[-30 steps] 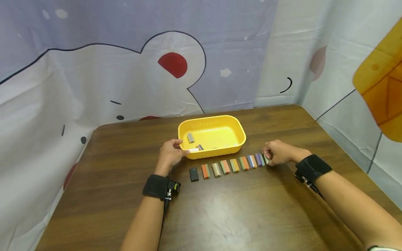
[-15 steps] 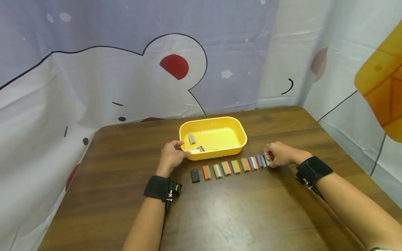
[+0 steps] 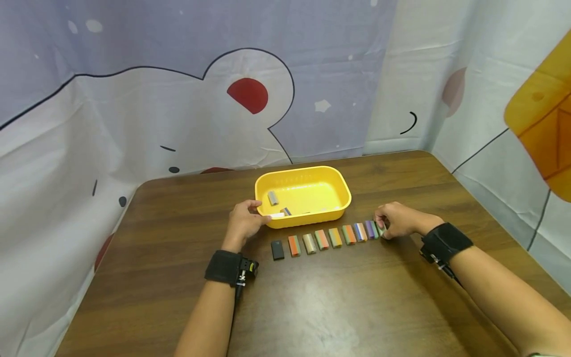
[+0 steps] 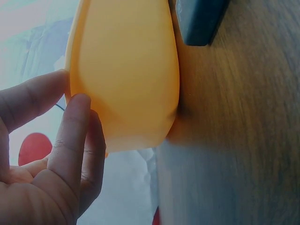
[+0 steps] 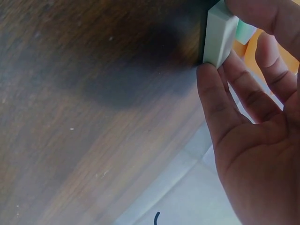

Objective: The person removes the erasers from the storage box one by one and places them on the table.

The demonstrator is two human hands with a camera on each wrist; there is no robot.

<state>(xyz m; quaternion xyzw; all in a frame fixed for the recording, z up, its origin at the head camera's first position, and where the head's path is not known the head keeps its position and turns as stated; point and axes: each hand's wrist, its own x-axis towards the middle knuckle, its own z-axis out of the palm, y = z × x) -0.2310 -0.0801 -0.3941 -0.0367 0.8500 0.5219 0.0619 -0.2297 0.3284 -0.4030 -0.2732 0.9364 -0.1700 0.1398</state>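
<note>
My right hand point(image 3: 397, 219) is at the right end of a slanting row of small blocks on the table. It pinches a pale, whitish block point(image 5: 219, 37) between thumb and fingertips, its end down at the wood. A purple-and-green block point(image 3: 370, 229) lies just left of it. My left hand point(image 3: 243, 221) holds the front left corner of a yellow plastic basket point(image 3: 308, 218), fingertips on the rim and outer wall. Inside the basket are a grey block point(image 3: 272, 198), a white block point(image 3: 277, 215) and a dark blue piece point(image 3: 287, 211).
The row runs left through several striped blocks, among them an orange-and-green block point(image 3: 294, 245), to a black block point(image 3: 277, 250). Everything stands on a brown wooden table point(image 3: 321, 297). A printed curtain point(image 3: 178, 114) hangs behind the far edge.
The head view has shifted slightly. My right fingers have eased a little to the right, showing more of the pale block at the row's end. The left hand stays at the basket corner.
</note>
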